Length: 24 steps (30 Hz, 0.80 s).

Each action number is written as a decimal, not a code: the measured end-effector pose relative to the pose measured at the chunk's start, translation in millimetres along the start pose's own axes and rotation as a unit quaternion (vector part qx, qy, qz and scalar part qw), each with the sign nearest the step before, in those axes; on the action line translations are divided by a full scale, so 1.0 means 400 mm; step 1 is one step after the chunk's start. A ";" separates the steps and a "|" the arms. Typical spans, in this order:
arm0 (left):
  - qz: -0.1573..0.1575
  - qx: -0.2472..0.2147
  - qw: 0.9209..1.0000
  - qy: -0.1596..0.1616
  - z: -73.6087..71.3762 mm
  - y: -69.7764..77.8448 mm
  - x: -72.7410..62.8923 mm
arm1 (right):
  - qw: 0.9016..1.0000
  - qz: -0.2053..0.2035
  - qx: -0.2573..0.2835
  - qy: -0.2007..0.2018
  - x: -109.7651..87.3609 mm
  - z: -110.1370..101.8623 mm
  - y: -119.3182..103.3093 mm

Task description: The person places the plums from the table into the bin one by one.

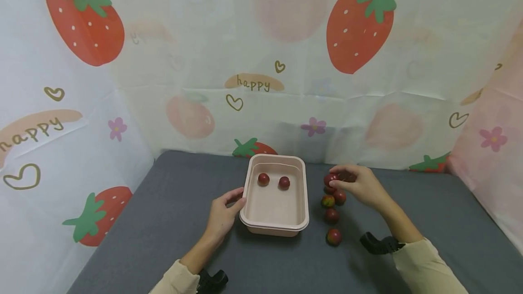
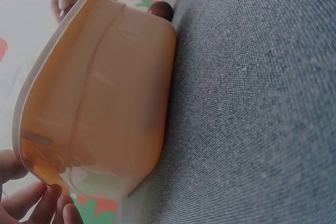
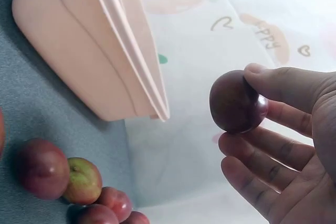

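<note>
A pale pink plastic container (image 1: 271,208) stands on the table with two dark red plums, a left one (image 1: 263,179) and a right one (image 1: 284,183), inside. My left hand (image 1: 222,212) grips its left rim, thumb above and fingers below, as the left wrist view shows. To the right of the container, my right hand (image 1: 364,187) pinches a dark plum (image 3: 233,100) between thumb and fingertips, clear of the table. Under and in front of that hand lie several more plums, among them a greenish one (image 3: 84,181) and a lone red one (image 1: 333,237) nearest me.
A dark grey cloth (image 1: 175,194) covers the table. Behind and at the sides hangs a white curtain (image 1: 196,49) printed with strawberries, hearts and flowers. Black bands sit on both wrists, below beige sleeves (image 1: 429,267).
</note>
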State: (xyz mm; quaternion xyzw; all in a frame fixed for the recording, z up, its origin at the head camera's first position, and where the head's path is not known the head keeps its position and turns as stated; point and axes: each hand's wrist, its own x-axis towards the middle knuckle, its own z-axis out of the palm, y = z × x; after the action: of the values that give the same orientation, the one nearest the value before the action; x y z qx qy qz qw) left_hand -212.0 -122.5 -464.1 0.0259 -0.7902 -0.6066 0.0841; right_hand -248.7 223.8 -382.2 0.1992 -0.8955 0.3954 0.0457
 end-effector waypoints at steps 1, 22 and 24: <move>0.000 0.002 1.000 0.000 0.000 0.000 0.000 | 1.000 -0.002 -0.002 -0.001 0.005 -0.001 -0.001; 0.006 0.002 1.000 -0.006 -0.001 -0.002 0.002 | 1.000 0.006 -0.004 -0.019 0.106 0.020 -0.034; 0.006 0.000 1.000 -0.006 -0.001 -0.003 0.002 | 1.000 0.000 -0.007 -0.018 0.119 0.024 -0.040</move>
State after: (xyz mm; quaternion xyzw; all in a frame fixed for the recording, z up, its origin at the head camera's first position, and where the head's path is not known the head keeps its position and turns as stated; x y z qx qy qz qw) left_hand -212.9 -123.2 -465.0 0.0176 -0.7907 -0.6062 0.0834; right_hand -285.5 191.8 -366.6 0.2060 -0.8990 0.3854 0.0305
